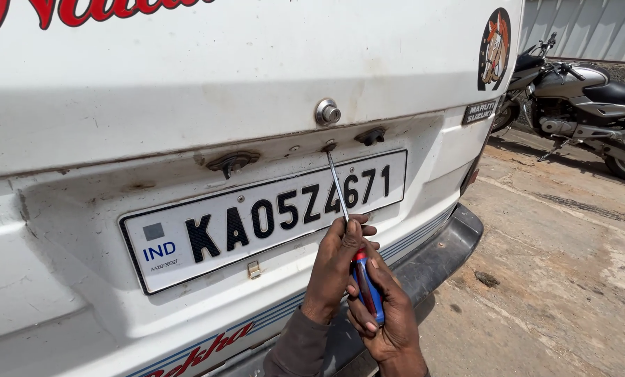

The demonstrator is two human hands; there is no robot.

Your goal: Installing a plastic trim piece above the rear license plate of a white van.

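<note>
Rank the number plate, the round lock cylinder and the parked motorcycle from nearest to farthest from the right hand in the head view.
1. number plate, just above-left of the right hand.
2. lock cylinder, higher on the white tailgate.
3. motorcycle, far upper right on the concrete.

Outdoor repair yard (van (187, 91), motorcycle (585, 98))

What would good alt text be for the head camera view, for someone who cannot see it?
Two hands, left hand and right hand, grip a screwdriver with a red and blue handle, its tip up at a screw above the number plate on a white van's tailgate. A motorcycle stands parked at right on the concrete ground.
</note>
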